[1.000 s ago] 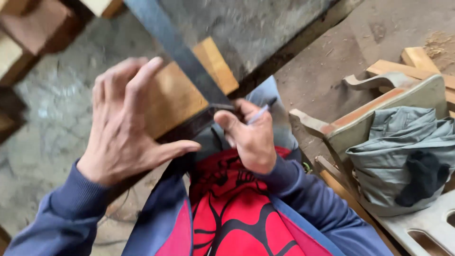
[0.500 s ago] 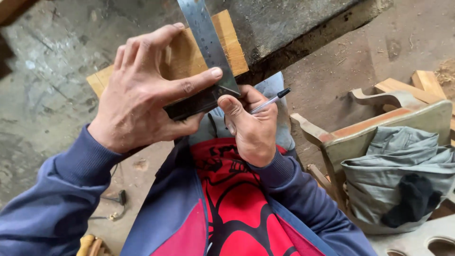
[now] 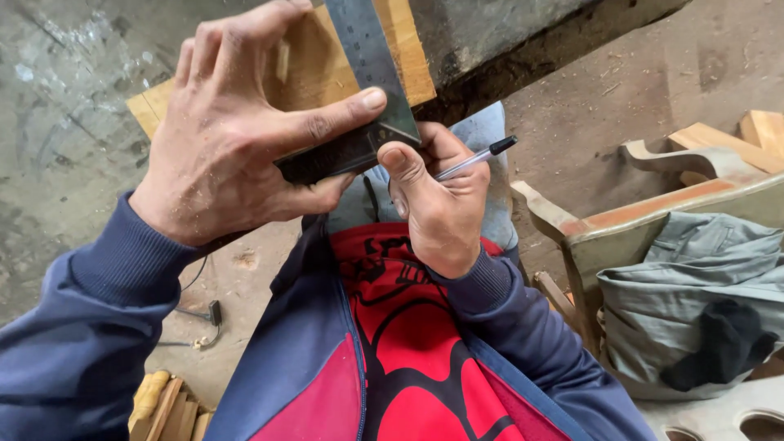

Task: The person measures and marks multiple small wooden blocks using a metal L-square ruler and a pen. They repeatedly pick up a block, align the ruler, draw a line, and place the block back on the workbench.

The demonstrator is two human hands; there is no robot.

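My left hand [image 3: 237,131] presses flat on a try square [image 3: 371,57] and the wooden board [image 3: 327,65] under it, the thumb stretched across the steel blade. The square's dark stock [image 3: 327,162] lies along the board's near edge. My right hand [image 3: 437,200] is closed on a pen [image 3: 474,159] with a black cap, held at the corner where blade and stock meet. The board rests over my knee.
A pale wooden chair frame [image 3: 621,229] stands to the right with a grey-green cloth [image 3: 694,294] and a black sock on it. Wood offcuts [image 3: 759,135] lie at the far right. A concrete slab edge [image 3: 523,57] runs behind the board. Small wood pieces [image 3: 163,404] lie at the bottom left.
My left hand shifted from lying beside the square to pressing on it with the thumb across the blade. The view moved, bringing board and square closer. The right hand kept the pen.
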